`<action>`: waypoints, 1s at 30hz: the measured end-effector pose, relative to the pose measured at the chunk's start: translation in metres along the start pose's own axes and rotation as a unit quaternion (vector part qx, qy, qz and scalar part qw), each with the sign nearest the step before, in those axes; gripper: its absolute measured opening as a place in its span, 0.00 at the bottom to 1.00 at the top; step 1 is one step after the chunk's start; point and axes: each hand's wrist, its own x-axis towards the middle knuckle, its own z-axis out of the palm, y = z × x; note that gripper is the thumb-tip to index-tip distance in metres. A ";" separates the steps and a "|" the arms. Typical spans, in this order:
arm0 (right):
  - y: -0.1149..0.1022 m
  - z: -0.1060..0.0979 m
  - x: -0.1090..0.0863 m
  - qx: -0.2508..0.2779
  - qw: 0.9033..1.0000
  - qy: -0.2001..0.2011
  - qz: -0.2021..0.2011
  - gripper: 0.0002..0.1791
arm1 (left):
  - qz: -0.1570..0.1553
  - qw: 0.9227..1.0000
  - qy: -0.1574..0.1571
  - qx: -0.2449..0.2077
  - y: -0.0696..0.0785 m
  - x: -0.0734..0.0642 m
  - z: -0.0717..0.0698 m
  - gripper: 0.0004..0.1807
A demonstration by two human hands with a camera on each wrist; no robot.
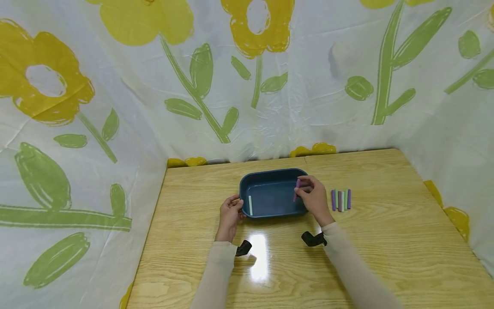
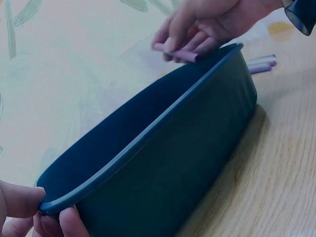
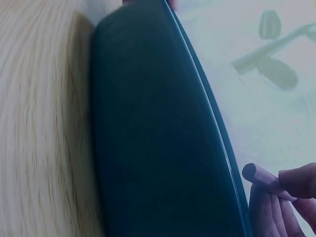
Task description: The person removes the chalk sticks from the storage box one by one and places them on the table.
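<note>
A dark blue rectangular tub (image 1: 275, 210) stands on the wooden table. My left hand (image 1: 230, 214) grips its left end, thumb over the rim and fingers against the outer wall. Between thumb and fingers, my right hand (image 1: 313, 198) pinches a purple chalk stick (image 1: 296, 191) above the tub's right end; the left wrist view shows this chalk (image 2: 178, 52) over the rim. Inside the tub, at the left, lies a pale green chalk stick (image 1: 250, 205). The right wrist view shows the held chalk (image 3: 264, 178) beside the tub's long rim.
To the right of the tub, several purple, green and pale chalk sticks (image 1: 341, 200) lie side by side on the table (image 1: 386, 249). A white curtain with printed flowers (image 1: 308, 107) hangs behind and at both sides. Black wrist cameras (image 1: 313, 238) sit at both cuffs.
</note>
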 end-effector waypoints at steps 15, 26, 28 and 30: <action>0.015 -0.057 -0.005 0.015 0.997 0.068 0.023 0.22 | 0.003 1.000 -0.001 -0.004 -0.001 0.001 -0.001 0.17; 0.036 -0.096 -0.010 -0.009 0.994 0.099 0.049 0.22 | 0.004 1.000 -0.001 -0.014 0.001 0.001 0.000 0.16; 0.039 -0.102 -0.012 -0.013 0.993 0.101 0.056 0.22 | 0.005 1.000 -0.001 -0.014 0.000 0.001 0.000 0.16; 0.043 -0.107 -0.013 -0.012 0.992 0.109 0.056 0.22 | 0.006 1.000 -0.001 -0.014 0.000 0.001 0.000 0.16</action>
